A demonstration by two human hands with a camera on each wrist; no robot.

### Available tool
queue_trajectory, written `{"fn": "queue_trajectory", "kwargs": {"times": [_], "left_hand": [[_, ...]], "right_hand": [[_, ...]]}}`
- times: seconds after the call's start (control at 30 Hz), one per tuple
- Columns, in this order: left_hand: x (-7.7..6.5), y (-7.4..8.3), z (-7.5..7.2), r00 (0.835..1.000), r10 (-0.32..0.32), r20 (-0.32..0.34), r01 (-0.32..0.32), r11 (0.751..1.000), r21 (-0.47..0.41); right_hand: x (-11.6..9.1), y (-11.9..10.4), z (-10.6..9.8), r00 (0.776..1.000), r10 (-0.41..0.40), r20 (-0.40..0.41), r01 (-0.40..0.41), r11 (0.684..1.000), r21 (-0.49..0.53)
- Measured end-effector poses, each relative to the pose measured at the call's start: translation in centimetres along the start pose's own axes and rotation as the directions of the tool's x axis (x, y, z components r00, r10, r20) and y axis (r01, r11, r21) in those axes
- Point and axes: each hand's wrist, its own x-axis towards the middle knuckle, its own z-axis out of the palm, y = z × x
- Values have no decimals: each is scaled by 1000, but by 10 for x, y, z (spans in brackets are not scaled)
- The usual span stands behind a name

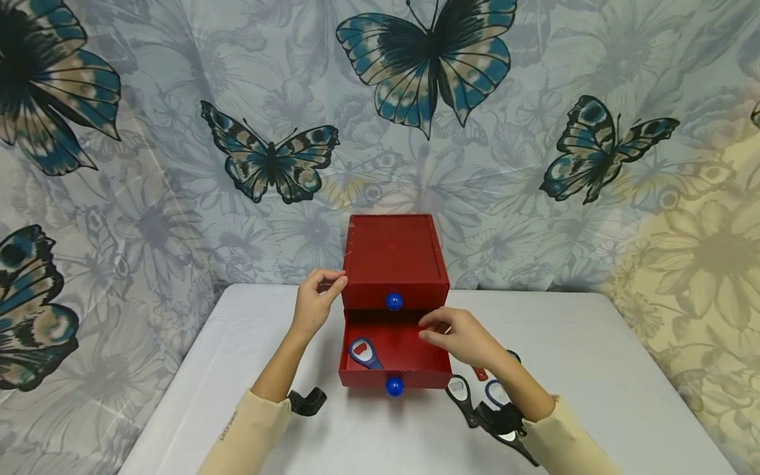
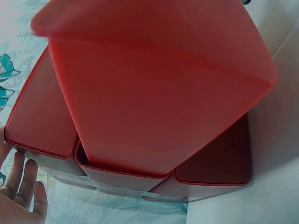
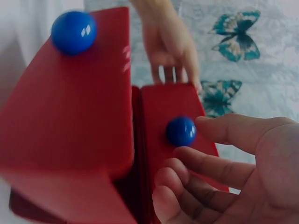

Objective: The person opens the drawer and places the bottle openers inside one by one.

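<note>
A small red drawer cabinet (image 1: 394, 251) stands on the table, its lower drawer (image 1: 436, 359) pulled out and its upper drawer closed. My left hand (image 1: 316, 300) rests against the cabinet's upper left side, fingers loosely bent. The left wrist view shows these fingers (image 2: 23, 186) along the red side. Over the rear right of the lower drawer hovers my right hand (image 1: 466, 333), nothing in its fingers. In the right wrist view its fingertips are close to the upper drawer's blue knob (image 3: 181, 131). A blue-rimmed oval item with a tapering handle (image 1: 365, 353) lies in the lower drawer.
Right of the cabinet lie a black oval-looped item (image 1: 459, 389), a blue-rimmed one (image 1: 496, 393) and a small red piece (image 1: 480, 374), partly hidden by the right wrist. Black wrist straps (image 1: 307, 402) are on both forearms. Butterfly-printed cloth (image 1: 273, 244) hangs behind the white table (image 1: 249, 316).
</note>
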Motion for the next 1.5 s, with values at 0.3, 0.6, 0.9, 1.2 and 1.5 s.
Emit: {"fn": "queue_trajectory", "kwargs": {"times": [0.3, 0.6, 0.9, 1.2, 1.5], "left_hand": [[0, -2, 1, 1000, -7, 1, 7, 1000, -9], [-1, -5, 2, 1000, -3, -14, 3, 1000, -6], [-1, -5, 2, 1000, -13, -17, 13, 1000, -18], [-1, -6, 3, 1000, -11, -22, 11, 1000, -16], [-1, -7, 3, 1000, 2, -22, -3, 1000, -24]], "right_hand": [[-12, 25, -23, 994, 97, -46, -98, 995, -7], [-21, 48, -31, 980, 180, -86, -180, 984, 11], [-30, 67, -29, 952, 281, -117, -277, 959, 53], [-40, 86, -29, 920, 363, -151, -357, 932, 64], [-48, 107, -24, 879, 428, -209, -428, 903, 47]]}}
